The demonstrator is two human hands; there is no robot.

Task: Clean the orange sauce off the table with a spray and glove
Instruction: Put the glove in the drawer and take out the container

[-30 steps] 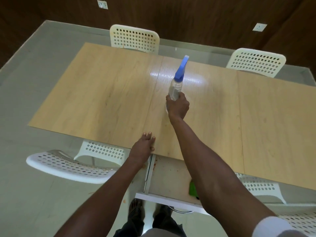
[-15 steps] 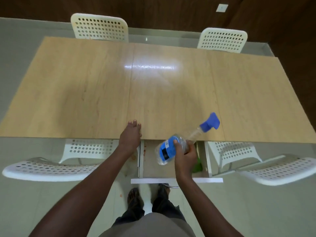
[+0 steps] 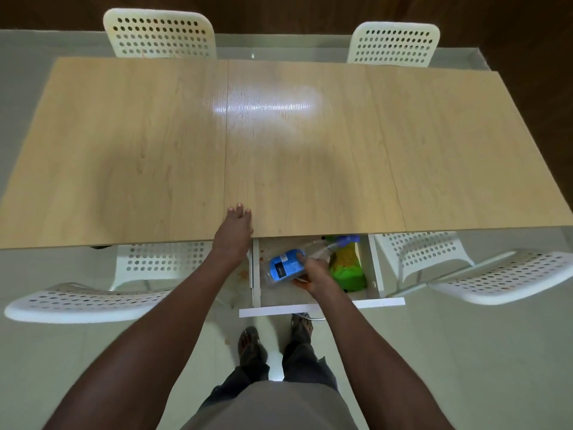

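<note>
My right hand [image 3: 313, 273] grips a clear spray bottle [image 3: 283, 266] with a blue label and blue trigger head, lying tilted inside the open white drawer [image 3: 322, 302] under the table's near edge. Beside it in the drawer lies a green and yellow glove [image 3: 347, 268]. My left hand [image 3: 234, 232] rests flat on the near edge of the light wooden table [image 3: 155, 150], fingers straight. No orange sauce shows on the tabletop; small orange specks mark the drawer's left side and the floor below it.
Two white perforated chairs [image 3: 159, 34] stand at the far side, and two more [image 3: 86, 301] flank the drawer on the near side. My feet [image 3: 251, 342] stand on the pale floor just below the drawer front.
My right hand carried the spray bottle from the middle of the table back toward me and down into the open drawer. My left hand stayed on the table edge.
</note>
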